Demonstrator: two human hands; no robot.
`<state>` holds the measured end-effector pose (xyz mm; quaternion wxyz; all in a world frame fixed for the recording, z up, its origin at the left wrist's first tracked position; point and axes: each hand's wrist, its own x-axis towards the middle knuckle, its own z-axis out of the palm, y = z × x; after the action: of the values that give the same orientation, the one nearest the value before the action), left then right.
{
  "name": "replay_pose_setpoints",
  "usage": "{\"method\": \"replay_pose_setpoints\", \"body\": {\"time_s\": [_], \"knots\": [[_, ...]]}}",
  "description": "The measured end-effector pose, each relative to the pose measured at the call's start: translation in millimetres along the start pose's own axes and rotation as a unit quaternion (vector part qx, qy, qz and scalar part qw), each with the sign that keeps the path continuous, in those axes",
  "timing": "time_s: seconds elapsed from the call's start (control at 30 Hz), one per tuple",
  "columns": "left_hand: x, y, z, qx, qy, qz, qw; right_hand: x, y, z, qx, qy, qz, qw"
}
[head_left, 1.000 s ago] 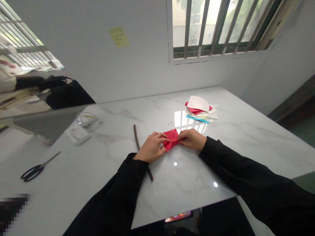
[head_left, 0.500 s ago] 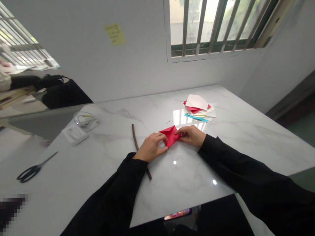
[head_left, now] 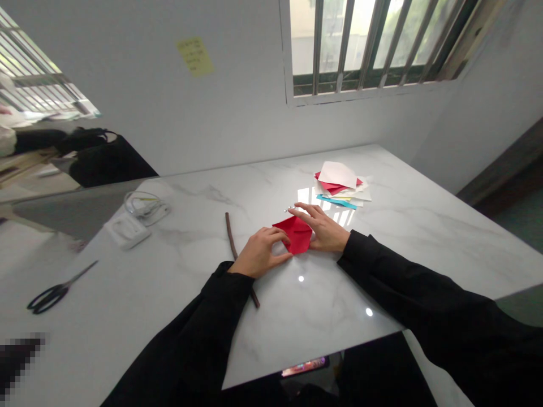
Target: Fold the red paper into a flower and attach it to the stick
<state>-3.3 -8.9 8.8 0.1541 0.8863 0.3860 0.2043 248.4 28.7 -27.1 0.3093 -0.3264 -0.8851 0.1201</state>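
Observation:
A small sheet of folded red paper (head_left: 298,240) lies on the white marble-look table, with creases and a flap showing. My left hand (head_left: 263,251) grips its left side between thumb and fingers. At the right edge is my right hand (head_left: 324,228), its fingers stretched out along the top right of the paper and the thumb low beside it. Under my left wrist runs a thin brown stick (head_left: 230,234), partly hidden by the sleeve. Several tiny shiny beads (head_left: 287,211) sit just beyond the paper, close to my right fingertips.
Stacked paper pieces (head_left: 338,176) in white, red and blue lie at the back right. On the left are black-handled scissors (head_left: 53,297) and a white box with a cable (head_left: 127,230). A lit phone (head_left: 304,367) shows below the table's front edge. Part of a person appears far left.
My right hand has loosened from a pinch and spread its fingers away from the paper's right side. That side now lies flatter and wider. My left hand keeps its grip.

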Motion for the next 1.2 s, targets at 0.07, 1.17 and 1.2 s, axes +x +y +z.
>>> {"method": "replay_pose_setpoints", "body": {"time_s": [0.07,1.17,1.2], "knots": [[-0.1,-1.9,0.9,-0.002,0.001,-0.002,1.0,1.2,4.4,2.2,-0.003,-0.012,-0.022,1.0],[1.0,-6.3,13.4,-0.01,0.035,0.011,0.999,-9.6,21.7,7.1,-0.023,-0.056,-0.014,0.998],[1.0,-6.5,14.0,-0.012,0.034,0.019,0.999,-9.6,22.0,6.7,-0.016,-0.054,-0.015,0.998]]}}
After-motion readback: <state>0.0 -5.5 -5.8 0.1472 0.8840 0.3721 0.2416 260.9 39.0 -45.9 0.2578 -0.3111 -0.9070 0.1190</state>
